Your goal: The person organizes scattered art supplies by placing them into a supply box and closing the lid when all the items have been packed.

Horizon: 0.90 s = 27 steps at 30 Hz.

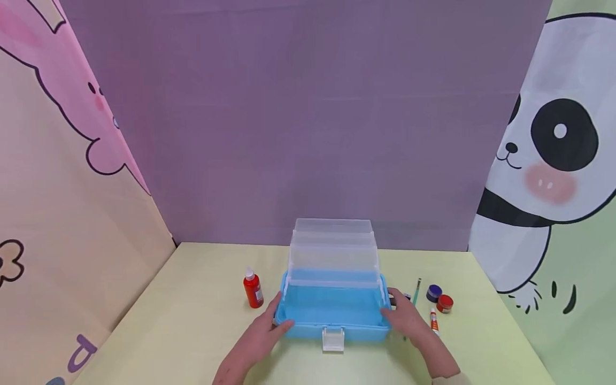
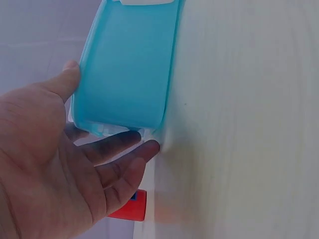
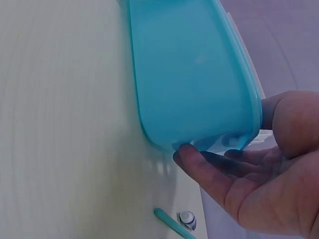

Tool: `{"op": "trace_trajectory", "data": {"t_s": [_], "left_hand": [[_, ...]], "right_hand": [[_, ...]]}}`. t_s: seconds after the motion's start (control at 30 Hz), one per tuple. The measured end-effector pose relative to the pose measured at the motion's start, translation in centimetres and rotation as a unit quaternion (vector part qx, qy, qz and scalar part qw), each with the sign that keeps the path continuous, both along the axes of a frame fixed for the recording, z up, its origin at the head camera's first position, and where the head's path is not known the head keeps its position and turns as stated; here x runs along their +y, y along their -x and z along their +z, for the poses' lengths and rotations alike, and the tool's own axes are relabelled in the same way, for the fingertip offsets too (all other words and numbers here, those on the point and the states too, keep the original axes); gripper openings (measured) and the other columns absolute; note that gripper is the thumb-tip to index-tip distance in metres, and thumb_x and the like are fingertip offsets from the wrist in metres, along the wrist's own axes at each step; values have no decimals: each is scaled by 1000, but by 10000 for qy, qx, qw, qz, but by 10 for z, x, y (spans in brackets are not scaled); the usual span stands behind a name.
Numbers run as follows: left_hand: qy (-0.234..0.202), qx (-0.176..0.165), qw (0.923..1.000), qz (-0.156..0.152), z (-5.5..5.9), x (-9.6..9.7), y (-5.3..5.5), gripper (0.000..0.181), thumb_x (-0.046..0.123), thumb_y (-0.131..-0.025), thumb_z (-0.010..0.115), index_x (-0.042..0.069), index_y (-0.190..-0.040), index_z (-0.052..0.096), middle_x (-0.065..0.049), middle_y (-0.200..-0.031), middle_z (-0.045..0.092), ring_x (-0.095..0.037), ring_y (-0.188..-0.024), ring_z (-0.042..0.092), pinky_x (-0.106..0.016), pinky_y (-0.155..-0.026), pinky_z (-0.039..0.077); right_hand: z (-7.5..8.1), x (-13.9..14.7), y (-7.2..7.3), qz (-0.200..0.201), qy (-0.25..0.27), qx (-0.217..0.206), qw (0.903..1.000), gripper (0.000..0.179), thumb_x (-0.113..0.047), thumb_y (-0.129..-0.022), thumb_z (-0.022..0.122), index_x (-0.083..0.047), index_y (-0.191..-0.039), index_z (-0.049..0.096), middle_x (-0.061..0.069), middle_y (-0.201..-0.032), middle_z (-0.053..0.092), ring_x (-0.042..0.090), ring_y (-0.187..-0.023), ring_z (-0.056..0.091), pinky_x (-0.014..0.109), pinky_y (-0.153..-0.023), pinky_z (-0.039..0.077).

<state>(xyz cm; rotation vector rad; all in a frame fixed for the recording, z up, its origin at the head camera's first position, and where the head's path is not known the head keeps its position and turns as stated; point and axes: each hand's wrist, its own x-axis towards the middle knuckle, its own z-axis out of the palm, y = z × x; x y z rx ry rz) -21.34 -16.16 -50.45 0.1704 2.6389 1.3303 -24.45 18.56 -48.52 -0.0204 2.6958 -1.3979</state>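
Observation:
A light-blue plastic box (image 1: 332, 310) sits in the middle of the table, its clear lid (image 1: 334, 248) raised at the back. A clear latch (image 1: 333, 340) hangs at its front, and no contents show inside. My left hand (image 1: 259, 338) grips the box's left end, thumb at the rim and fingers against the outer side. At the opposite end my right hand (image 1: 410, 320) holds it likewise, thumb over the rim. In the right wrist view, fingertips (image 3: 188, 151) press near the box's lower edge. A red bottle (image 1: 253, 291) with a white nozzle stands left of the box.
Right of the box lie a teal-handled paintbrush (image 1: 416, 293) and an orange-and-white tube (image 1: 434, 322). Beside them are a blue-lidded jar (image 1: 434, 293) and a red-lidded jar (image 1: 445, 303). A purple backdrop (image 1: 308, 123) rises behind the table (image 1: 207, 299), with printed cloths at both sides.

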Motion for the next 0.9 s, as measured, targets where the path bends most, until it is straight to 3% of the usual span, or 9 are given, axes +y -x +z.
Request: {"op": "trace_trajectory", "data": {"t_s": [0.23, 0.47, 0.7, 0.9], "left_hand": [[332, 10, 9994, 115, 3, -3, 0, 86, 54, -91, 59, 18, -157, 17, -16, -138, 49, -26, -104, 55, -50, -83, 52], [277, -17, 9996, -95, 2, -2, 3, 86, 54, -91, 60, 17, -157, 17, -16, -130, 54, -27, -103, 57, -50, -82, 52], [273, 0, 9992, -281, 4, -7, 7, 85, 51, -92, 60, 19, -157, 15, -9, -117, 59, -23, -99, 57, -44, -78, 52], [233, -15, 9984, -511, 4, -10, 7, 85, 50, -93, 59, 20, -157, 12, -4, -103, 60, -21, -96, 56, -40, -77, 52]], "right_hand": [[-7, 3, 5, -28, 615, -232, 9978, 57, -6, -90, 60, 0, -143, 40, 30, -130, 51, 47, -114, 52, 48, -76, 56], [-11, 5, 6, -387, 690, -312, 9964, 59, -4, -85, 62, -1, -140, 45, 29, -123, 56, 42, -105, 59, 45, -68, 58], [-7, 12, 12, -153, 1575, -826, 9839, 58, -6, -88, 65, 0, -142, 43, 27, -123, 55, 38, -99, 62, 49, -72, 57], [-4, 18, 17, 38, 1815, -1075, 9775, 59, -3, -89, 62, 3, -143, 39, 25, -123, 56, 36, -99, 62, 50, -78, 55]]}}
